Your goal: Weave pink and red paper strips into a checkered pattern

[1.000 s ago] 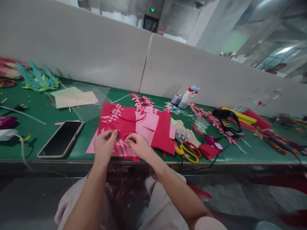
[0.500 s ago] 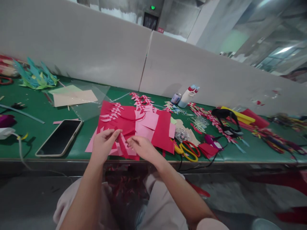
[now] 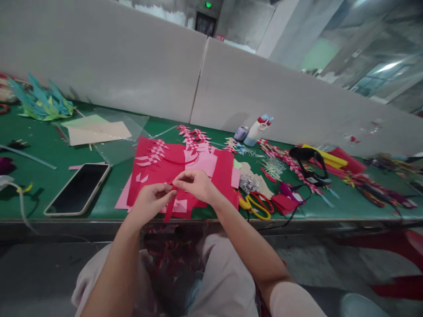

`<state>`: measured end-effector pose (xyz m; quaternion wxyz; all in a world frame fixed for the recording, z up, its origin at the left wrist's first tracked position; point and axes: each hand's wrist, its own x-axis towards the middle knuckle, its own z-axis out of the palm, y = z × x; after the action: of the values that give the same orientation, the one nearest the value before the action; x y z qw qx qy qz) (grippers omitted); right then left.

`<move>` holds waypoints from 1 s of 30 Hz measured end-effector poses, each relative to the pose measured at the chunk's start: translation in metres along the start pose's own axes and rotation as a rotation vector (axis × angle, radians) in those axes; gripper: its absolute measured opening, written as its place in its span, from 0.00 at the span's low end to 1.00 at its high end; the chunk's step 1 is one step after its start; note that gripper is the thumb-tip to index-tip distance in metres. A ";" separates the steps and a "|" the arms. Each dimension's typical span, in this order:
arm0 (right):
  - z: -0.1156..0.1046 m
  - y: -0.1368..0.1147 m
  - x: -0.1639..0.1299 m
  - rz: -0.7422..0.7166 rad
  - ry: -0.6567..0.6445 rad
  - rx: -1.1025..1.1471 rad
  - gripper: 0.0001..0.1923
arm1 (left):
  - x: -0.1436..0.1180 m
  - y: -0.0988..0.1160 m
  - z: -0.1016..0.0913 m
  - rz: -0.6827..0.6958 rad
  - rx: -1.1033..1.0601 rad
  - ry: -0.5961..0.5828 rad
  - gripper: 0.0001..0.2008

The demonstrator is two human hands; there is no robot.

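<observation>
Both my hands meet over a pile of red paper [image 3: 224,176] and pink paper at the table's front edge. My left hand [image 3: 152,200] pinches a narrow red paper strip [image 3: 169,210] that hangs down between the hands. My right hand [image 3: 195,184] has its thumb and fingertips closed at the strip's upper end, close to the left fingertips. A woven red-and-pink paper piece [image 3: 154,154] lies on the sheets just beyond my left hand. Small pink paper scraps [image 3: 142,178] rest beside it. More woven paper [image 3: 197,140] lies behind the pile.
Yellow-handled scissors [image 3: 254,206] lie right of the pile, near a bag of shiny bits [image 3: 249,183]. A phone [image 3: 78,189] lies at left. Behind stand a white bottle [image 3: 256,132] and a can [image 3: 241,133]. A grey partition [image 3: 132,66] bounds the table's back.
My right hand has moved up and left to the left hand's fingertips. My left hand has shifted slightly right and down. The red strip now hangs between them, and the view has shifted a little.
</observation>
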<state>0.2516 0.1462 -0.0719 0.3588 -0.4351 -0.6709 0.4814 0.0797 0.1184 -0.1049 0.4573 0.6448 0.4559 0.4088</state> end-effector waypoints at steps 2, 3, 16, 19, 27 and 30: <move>-0.001 0.000 0.000 0.016 -0.014 0.018 0.09 | -0.001 0.000 -0.001 -0.005 0.002 -0.019 0.15; -0.002 0.000 0.000 0.023 -0.032 0.027 0.09 | -0.001 0.000 -0.002 -0.004 0.001 -0.024 0.15; 0.006 0.014 -0.008 0.134 -0.136 0.484 0.15 | -0.005 0.000 -0.005 0.100 -0.075 -0.034 0.11; 0.005 0.017 -0.013 0.127 -0.043 0.582 0.16 | -0.008 0.002 -0.010 0.070 -0.076 -0.044 0.10; 0.006 0.034 -0.048 0.244 -0.232 0.068 0.13 | -0.014 -0.010 -0.032 -0.151 -0.028 -0.121 0.11; 0.012 0.040 -0.061 0.238 -0.256 -0.140 0.15 | -0.016 -0.011 -0.035 -0.192 -0.038 -0.138 0.11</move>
<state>0.2728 0.0918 -0.1177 0.1801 -0.4706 -0.6866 0.5241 0.0398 0.1121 -0.1083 0.5369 0.6161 0.4753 0.3261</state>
